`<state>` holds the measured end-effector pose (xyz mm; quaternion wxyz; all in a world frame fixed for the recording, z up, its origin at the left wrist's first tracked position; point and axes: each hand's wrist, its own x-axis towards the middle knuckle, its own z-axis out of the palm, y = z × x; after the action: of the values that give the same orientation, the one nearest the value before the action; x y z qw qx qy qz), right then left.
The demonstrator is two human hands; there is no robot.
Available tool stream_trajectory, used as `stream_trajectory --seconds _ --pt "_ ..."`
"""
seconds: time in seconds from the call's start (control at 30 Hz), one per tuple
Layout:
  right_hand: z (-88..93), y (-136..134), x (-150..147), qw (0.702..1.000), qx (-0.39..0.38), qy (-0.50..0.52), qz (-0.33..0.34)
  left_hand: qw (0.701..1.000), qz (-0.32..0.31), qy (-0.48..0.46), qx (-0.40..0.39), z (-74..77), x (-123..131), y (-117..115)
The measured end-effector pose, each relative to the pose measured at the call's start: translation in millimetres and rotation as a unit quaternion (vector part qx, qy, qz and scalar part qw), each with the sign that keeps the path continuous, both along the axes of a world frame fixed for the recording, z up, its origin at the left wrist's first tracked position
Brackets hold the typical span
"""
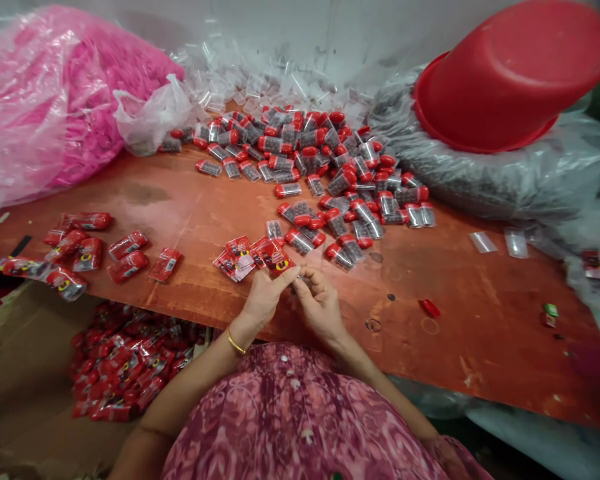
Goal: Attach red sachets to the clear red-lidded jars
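Finished red packets (87,252) at far left by the table edge (190,308). Centre: left hand (263,298) and right hand (320,303), fingers pinched together around a small clear piece, hard to identify; printed labels (253,257) just beyond. Likely mid-wrapping; next, a capped tube (300,240). Bare tabletop rightward.

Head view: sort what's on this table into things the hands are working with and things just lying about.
In hand:
left hand and right hand, pinching a small item together
red printed sleeves by the fingers
red-capped vials heaped behind
wrapped packs at left

Lying about:
red bucket, upturned
pink bag
loose red cap
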<state>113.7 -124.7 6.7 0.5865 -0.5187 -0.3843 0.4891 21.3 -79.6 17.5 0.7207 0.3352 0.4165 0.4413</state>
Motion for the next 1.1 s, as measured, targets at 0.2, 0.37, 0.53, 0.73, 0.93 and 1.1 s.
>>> stream_trajectory --seconds 0.2,0.37,0.53,0.73,0.93,1.1 --pt "-0.5 1 4 0.998 -0.024 0.044 0.038 0.997 0.032 -0.042 -0.053 11.2 -2 1" --pt "-14.1 8 -3 0.997 0.031 -0.064 -0.019 0.993 0.006 -0.079 -0.088 4.8 -5 -13" --pt "-18.5 23 2 0.940 0.126 -0.316 0.001 0.992 -0.050 -0.001 -0.118 9.6 -39 -16" --pt "-13.4 34 62 0.775 0.024 -0.626 -0.084 0.815 0.082 0.573 0.031 26.4 -148 20" --pt "-32.9 22 84 0.706 -0.036 -0.703 -0.077 0.603 0.157 0.760 0.185 38.6 -172 32" --pt "-40.3 18 64 0.713 -0.026 -0.694 -0.095 0.612 0.059 0.707 0.349 22.5 -89 31"
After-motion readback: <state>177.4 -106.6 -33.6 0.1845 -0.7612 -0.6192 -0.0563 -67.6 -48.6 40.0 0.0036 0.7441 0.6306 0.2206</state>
